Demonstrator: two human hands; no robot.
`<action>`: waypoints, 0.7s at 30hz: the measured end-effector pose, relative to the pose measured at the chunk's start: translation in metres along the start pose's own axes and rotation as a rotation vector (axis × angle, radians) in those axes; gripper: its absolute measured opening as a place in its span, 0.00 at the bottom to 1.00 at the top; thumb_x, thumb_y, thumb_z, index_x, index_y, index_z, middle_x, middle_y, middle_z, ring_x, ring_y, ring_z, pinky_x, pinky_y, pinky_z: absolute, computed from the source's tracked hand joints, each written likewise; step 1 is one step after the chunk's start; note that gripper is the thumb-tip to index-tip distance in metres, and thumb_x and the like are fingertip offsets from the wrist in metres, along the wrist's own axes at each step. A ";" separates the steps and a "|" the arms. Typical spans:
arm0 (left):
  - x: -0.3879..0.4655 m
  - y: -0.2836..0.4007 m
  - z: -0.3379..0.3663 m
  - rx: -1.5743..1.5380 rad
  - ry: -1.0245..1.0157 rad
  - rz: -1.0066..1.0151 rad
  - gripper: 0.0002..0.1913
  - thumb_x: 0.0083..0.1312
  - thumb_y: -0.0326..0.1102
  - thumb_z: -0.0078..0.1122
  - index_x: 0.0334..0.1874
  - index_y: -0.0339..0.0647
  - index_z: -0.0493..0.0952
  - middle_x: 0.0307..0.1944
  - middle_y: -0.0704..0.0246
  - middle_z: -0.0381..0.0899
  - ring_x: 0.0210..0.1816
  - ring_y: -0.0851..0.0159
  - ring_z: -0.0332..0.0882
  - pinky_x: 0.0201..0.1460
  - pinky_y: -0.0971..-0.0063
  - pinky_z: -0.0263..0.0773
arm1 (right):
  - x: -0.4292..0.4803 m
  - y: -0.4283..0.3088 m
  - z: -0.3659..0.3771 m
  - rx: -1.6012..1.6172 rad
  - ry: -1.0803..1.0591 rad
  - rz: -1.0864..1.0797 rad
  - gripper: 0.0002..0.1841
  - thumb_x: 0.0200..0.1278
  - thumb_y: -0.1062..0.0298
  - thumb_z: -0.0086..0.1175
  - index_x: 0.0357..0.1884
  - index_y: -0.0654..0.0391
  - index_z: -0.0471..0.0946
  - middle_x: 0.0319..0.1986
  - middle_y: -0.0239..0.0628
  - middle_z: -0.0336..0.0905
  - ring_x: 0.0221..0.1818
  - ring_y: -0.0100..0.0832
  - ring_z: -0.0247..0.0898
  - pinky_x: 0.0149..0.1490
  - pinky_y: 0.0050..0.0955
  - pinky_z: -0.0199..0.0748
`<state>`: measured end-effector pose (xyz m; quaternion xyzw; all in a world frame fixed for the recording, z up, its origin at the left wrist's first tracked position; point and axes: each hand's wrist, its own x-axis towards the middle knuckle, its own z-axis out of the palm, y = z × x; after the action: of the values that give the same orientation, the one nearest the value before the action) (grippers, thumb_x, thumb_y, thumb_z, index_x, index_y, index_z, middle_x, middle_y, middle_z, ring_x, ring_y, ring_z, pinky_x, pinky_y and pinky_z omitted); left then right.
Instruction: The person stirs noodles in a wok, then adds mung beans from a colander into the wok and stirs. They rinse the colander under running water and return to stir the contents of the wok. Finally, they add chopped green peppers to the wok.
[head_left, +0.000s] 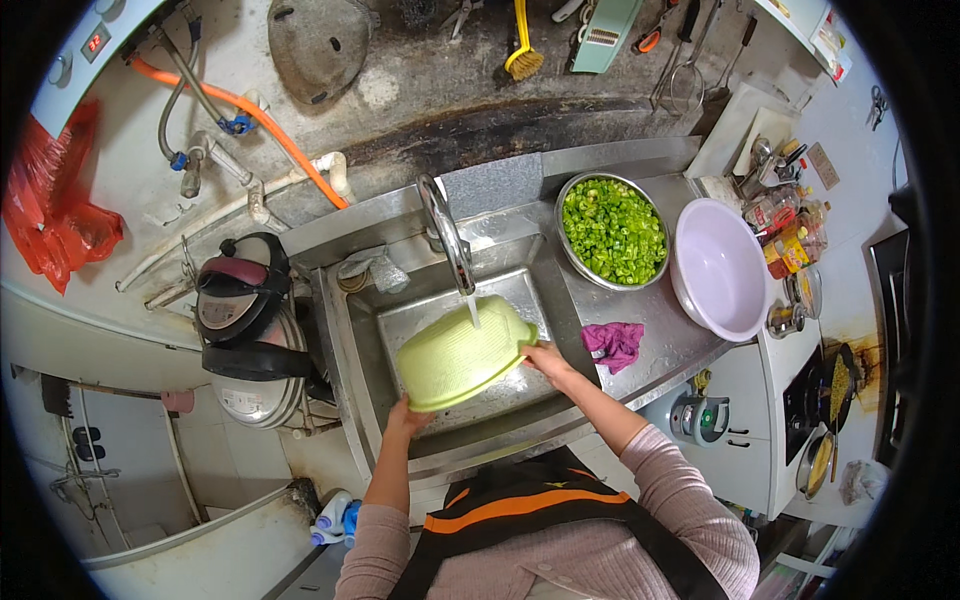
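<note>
A light green plastic colander (457, 352) is tilted over the steel sink (360, 375), its outside facing up. My left hand (407, 420) grips its rim at the lower left, and my right hand (546, 360) grips the rim at the right. Water runs from the chrome faucet (448, 232) onto the colander. On the steel counter at the right, a metal bowl (663, 262) holds chopped green peppers (615, 231). Beside it stands a lilac plastic basin (721, 266). A crumpled purple cloth (615, 346) lies near the sink's right edge.
A grey-white cloth (375, 268) lies at the sink's back left corner. Stacked pots or cooker parts (251, 322) stand left of the sink. Bottles (795, 232) and cutting boards (739, 127) stand at the far right. A yellow-handled brush (523, 45) hangs behind.
</note>
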<state>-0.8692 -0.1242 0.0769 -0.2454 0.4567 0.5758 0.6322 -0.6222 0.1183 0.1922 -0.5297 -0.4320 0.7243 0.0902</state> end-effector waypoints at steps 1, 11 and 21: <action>-0.003 -0.005 0.000 -0.088 -0.061 -0.044 0.20 0.68 0.46 0.33 0.57 0.44 0.62 0.53 0.64 0.67 0.52 0.61 0.68 0.54 0.58 0.63 | -0.009 -0.007 0.010 -0.017 0.029 -0.113 0.18 0.50 0.66 0.53 0.40 0.68 0.71 0.35 0.40 0.74 0.36 0.25 0.70 0.40 0.20 0.68; -0.045 -0.020 0.027 -0.174 -0.241 0.317 0.22 0.66 0.47 0.36 0.58 0.41 0.62 0.55 0.63 0.67 0.54 0.58 0.66 0.55 0.61 0.65 | -0.021 0.024 -0.014 -0.383 -0.023 -0.275 0.21 0.45 0.78 0.50 0.47 0.63 0.69 0.36 0.42 0.76 0.41 0.28 0.71 0.46 0.26 0.67; -0.097 0.001 0.113 0.183 -0.174 0.395 0.20 0.66 0.43 0.43 0.52 0.33 0.66 0.47 0.65 0.72 0.47 0.67 0.70 0.51 0.71 0.66 | -0.009 0.108 -0.060 -0.123 -0.149 -0.085 0.23 0.59 0.70 0.50 0.57 0.61 0.62 0.51 0.37 0.68 0.49 0.28 0.67 0.51 0.26 0.66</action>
<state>-0.8286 -0.0786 0.2131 -0.0423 0.4901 0.6635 0.5637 -0.5327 0.0790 0.1168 -0.4600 -0.5033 0.7293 0.0559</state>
